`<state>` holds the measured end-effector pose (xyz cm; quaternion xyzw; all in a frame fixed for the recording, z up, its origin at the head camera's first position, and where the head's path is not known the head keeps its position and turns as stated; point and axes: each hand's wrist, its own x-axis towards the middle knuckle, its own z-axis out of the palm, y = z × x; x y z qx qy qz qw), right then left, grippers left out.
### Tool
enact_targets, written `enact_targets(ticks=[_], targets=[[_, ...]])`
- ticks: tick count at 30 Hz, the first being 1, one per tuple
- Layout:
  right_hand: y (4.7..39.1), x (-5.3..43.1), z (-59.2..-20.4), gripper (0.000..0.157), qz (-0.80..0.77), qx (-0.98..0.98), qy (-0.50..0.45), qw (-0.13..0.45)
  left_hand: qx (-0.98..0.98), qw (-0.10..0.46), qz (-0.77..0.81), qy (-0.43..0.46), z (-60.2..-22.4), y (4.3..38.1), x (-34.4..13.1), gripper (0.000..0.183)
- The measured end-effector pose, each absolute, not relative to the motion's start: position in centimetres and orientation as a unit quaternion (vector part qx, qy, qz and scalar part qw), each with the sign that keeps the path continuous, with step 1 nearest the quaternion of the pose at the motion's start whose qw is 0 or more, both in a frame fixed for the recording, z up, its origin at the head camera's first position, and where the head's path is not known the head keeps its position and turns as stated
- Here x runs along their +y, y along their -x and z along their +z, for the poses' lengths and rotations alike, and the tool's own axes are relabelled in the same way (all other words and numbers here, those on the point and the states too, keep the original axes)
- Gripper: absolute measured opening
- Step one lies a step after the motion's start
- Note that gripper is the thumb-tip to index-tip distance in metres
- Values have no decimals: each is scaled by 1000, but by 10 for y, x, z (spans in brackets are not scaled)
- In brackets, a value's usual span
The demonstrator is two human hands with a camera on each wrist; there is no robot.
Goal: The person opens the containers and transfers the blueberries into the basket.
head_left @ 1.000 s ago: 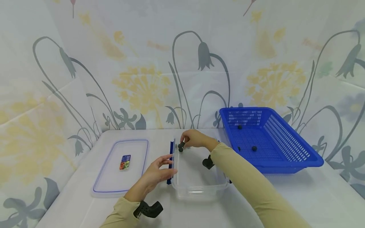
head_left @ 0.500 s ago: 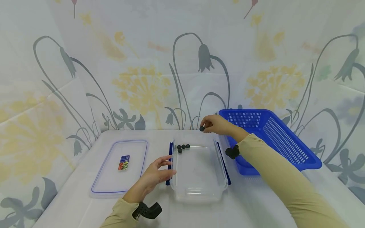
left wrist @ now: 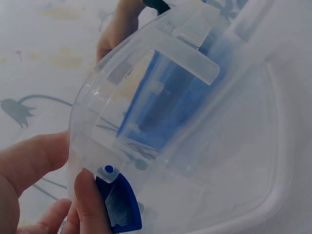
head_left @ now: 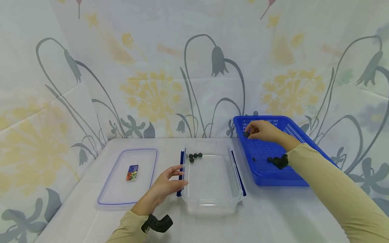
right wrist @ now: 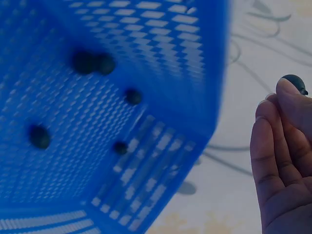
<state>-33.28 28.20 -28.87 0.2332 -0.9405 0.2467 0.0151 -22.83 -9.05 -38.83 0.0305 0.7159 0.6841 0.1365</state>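
My right hand [head_left: 265, 131] pinches a small dark blueberry-like ball [right wrist: 295, 82] between thumb and fingers; the ball has a small nub on one side. In the head view this hand is over the back left of the blue perforated basket [head_left: 316, 152]. Several similar balls [right wrist: 39, 136] lie on the basket's floor. My left hand [head_left: 167, 184] holds the left rim of the clear plastic box [head_left: 209, 204], close to a blue latch [left wrist: 119, 207]. Several dark balls [head_left: 196, 155] sit inside the box at its back left corner.
A clear lid [head_left: 113, 189] with a blue seal and a fruit label [head_left: 132, 172] lies left of the box. Blue latches [head_left: 238, 172] hang off the box's sides. A flower-printed cloth [head_left: 152, 67] hangs behind the white table [head_left: 258, 219].
My right hand has moved from the box's back left corner across to the right, carrying one ball out of the box to over the basket. My left hand stays at the box rim.
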Motion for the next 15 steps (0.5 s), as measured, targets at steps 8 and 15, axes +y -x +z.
enact_targets(ticks=[8, 15], targets=[[329, 322, -303, 18, 226, -949, -218, 14, 716, 136, 684, -29, -389, 228, -91, 65], [331, 345, -313, 18, 230, -953, -197, 15, 716, 133, 685, -24, -389, 229, -90, 65]])
